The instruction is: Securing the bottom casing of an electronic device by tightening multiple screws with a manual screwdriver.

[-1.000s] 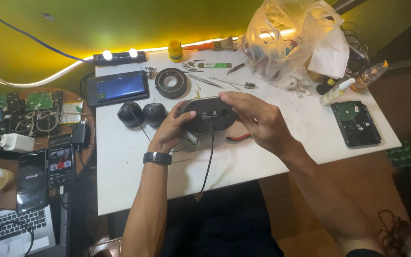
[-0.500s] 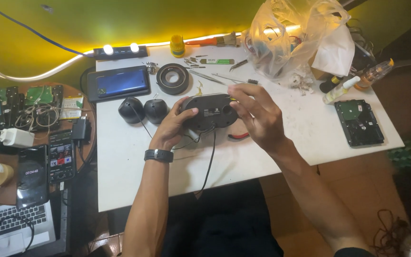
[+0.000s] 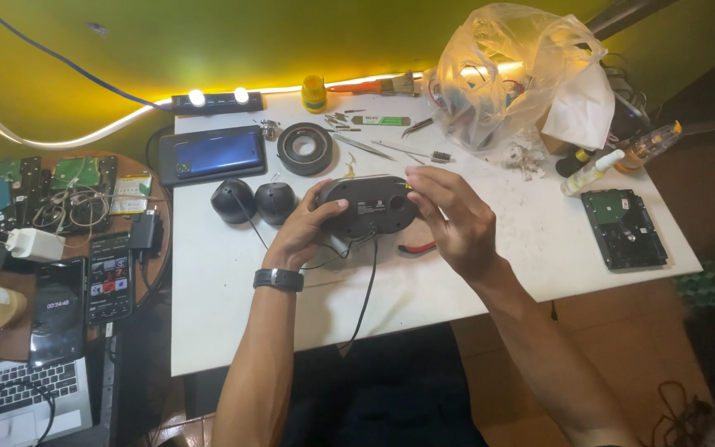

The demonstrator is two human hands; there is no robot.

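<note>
One black oval speaker housing was gripped by left hand and right hand; two black domes sat beside it.

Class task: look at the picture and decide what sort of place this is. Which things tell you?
Probably an electronics repair bench: a bare hard drive, green circuit boards and small metal hand tools surround the work.

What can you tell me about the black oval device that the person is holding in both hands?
The black oval device looks like matte plastic, with a rounded shell and a flat face that bears a small pale label. It is held just above the white table, long side across. The left hand grips its left end; the right hand holds its right end, fingers on the top edge. Thin black cables hang from its underside toward the table's near edge.
</note>
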